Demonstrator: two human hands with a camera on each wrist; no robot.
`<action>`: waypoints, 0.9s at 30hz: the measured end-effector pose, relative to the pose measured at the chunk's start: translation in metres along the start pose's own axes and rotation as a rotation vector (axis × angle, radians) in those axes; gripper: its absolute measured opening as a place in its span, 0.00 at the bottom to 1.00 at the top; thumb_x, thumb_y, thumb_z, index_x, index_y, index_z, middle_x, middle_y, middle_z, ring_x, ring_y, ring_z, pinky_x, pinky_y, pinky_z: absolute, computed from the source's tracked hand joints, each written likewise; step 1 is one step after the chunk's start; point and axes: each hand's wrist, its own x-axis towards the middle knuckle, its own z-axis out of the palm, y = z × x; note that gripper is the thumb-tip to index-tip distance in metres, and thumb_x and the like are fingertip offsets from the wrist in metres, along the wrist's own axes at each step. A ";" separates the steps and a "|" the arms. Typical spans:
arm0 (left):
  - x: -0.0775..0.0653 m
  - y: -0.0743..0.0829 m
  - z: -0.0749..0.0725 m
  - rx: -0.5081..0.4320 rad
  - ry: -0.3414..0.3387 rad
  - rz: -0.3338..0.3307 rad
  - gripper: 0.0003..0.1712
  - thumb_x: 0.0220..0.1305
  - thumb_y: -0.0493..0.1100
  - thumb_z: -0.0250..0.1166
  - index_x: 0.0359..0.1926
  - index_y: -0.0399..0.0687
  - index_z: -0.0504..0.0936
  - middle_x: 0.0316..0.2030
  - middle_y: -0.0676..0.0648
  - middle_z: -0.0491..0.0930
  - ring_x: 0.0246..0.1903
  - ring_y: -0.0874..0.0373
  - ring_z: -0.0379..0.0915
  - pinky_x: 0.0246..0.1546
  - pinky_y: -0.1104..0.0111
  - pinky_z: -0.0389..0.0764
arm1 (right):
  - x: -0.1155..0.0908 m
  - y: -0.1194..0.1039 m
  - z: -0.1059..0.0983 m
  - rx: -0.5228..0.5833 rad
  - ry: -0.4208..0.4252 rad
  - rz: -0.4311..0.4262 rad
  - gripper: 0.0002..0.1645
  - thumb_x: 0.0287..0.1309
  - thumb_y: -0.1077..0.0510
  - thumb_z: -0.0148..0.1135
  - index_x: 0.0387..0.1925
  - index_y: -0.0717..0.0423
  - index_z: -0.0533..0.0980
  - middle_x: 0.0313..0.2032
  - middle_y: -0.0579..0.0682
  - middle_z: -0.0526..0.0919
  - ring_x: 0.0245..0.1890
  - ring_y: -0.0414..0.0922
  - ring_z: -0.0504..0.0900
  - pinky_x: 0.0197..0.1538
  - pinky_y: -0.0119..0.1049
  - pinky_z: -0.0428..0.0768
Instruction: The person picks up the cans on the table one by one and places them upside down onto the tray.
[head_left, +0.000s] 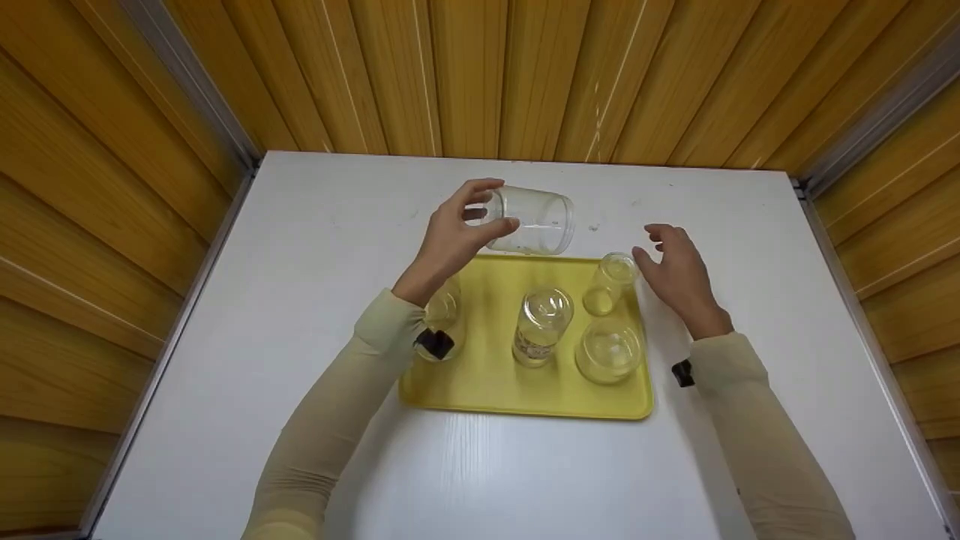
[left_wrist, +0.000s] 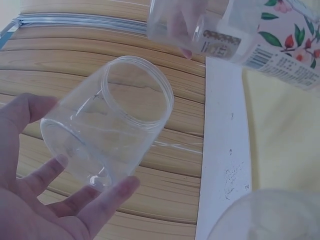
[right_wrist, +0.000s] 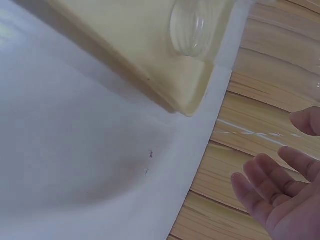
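Note:
In the head view, my left hand [head_left: 457, 232] grips a wide clear jar [head_left: 538, 219] by its base end, thumb on the near side. The jar lies sideways in the air by the tray's far edge, its round mouth facing right. In the left wrist view, the fingers spread around the base of the same jar [left_wrist: 112, 117], which has a threaded rim and no lid. My right hand [head_left: 679, 274] hovers beyond the tray's right edge with loosely bent fingers and nothing in them. Nearest to it is a slim clear jar [head_left: 611, 281].
On a yellow tray [head_left: 480, 390] stand a clear bottle [head_left: 541, 326] with a printed label, a squat round jar [head_left: 609, 352] and another clear jar [head_left: 444, 319] partly behind my left wrist. The white table [head_left: 225, 375] is bordered by wood-patterned walls [head_left: 465, 75].

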 end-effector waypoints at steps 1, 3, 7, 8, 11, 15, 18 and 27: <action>0.000 0.000 0.000 0.004 0.000 0.005 0.36 0.63 0.54 0.75 0.72 0.61 0.77 0.68 0.48 0.74 0.63 0.50 0.72 0.59 0.55 0.79 | -0.001 0.002 0.001 -0.021 -0.005 -0.006 0.29 0.76 0.56 0.60 0.69 0.70 0.70 0.61 0.71 0.75 0.60 0.67 0.76 0.62 0.62 0.74; 0.001 0.000 0.000 0.009 0.001 0.014 0.36 0.64 0.54 0.74 0.72 0.61 0.77 0.69 0.47 0.73 0.64 0.49 0.71 0.59 0.55 0.78 | -0.002 0.005 0.002 -0.059 -0.017 -0.018 0.28 0.76 0.56 0.61 0.67 0.71 0.72 0.59 0.71 0.75 0.59 0.67 0.76 0.61 0.62 0.75; 0.003 0.000 0.000 0.033 0.005 0.026 0.36 0.64 0.54 0.75 0.72 0.60 0.77 0.69 0.46 0.73 0.64 0.47 0.71 0.59 0.54 0.78 | -0.004 0.011 0.004 -0.120 -0.057 -0.010 0.26 0.76 0.55 0.60 0.64 0.72 0.74 0.56 0.72 0.76 0.58 0.67 0.76 0.59 0.63 0.75; 0.003 0.000 0.000 0.040 0.006 0.026 0.36 0.64 0.53 0.75 0.72 0.60 0.77 0.69 0.45 0.73 0.64 0.47 0.71 0.59 0.54 0.78 | -0.004 0.012 0.005 -0.135 -0.071 -0.005 0.26 0.76 0.55 0.60 0.63 0.72 0.74 0.56 0.72 0.76 0.58 0.67 0.75 0.59 0.64 0.75; 0.003 0.000 0.000 0.055 0.007 0.023 0.36 0.64 0.53 0.75 0.72 0.60 0.77 0.69 0.45 0.73 0.65 0.46 0.71 0.58 0.53 0.79 | -0.006 0.016 0.007 -0.191 -0.111 0.007 0.26 0.76 0.52 0.60 0.62 0.71 0.75 0.57 0.72 0.75 0.59 0.69 0.74 0.58 0.66 0.75; 0.003 0.001 0.000 0.063 0.009 0.025 0.36 0.64 0.53 0.75 0.72 0.59 0.77 0.68 0.45 0.74 0.64 0.46 0.72 0.58 0.53 0.79 | -0.008 0.022 0.010 -0.276 -0.157 0.004 0.27 0.76 0.50 0.60 0.60 0.71 0.75 0.57 0.74 0.74 0.58 0.71 0.74 0.52 0.67 0.77; 0.003 0.001 0.001 0.063 0.009 0.030 0.36 0.64 0.53 0.75 0.72 0.59 0.77 0.68 0.45 0.74 0.64 0.46 0.72 0.58 0.53 0.79 | -0.010 0.026 0.012 -0.325 -0.190 -0.003 0.27 0.75 0.51 0.57 0.59 0.72 0.74 0.56 0.74 0.73 0.57 0.71 0.74 0.50 0.67 0.78; 0.004 0.001 0.002 0.068 -0.002 0.032 0.37 0.64 0.53 0.75 0.72 0.57 0.77 0.69 0.44 0.74 0.64 0.47 0.72 0.59 0.52 0.78 | -0.017 0.033 0.019 -0.375 -0.221 -0.038 0.25 0.74 0.53 0.55 0.58 0.73 0.74 0.52 0.72 0.73 0.52 0.69 0.75 0.46 0.67 0.79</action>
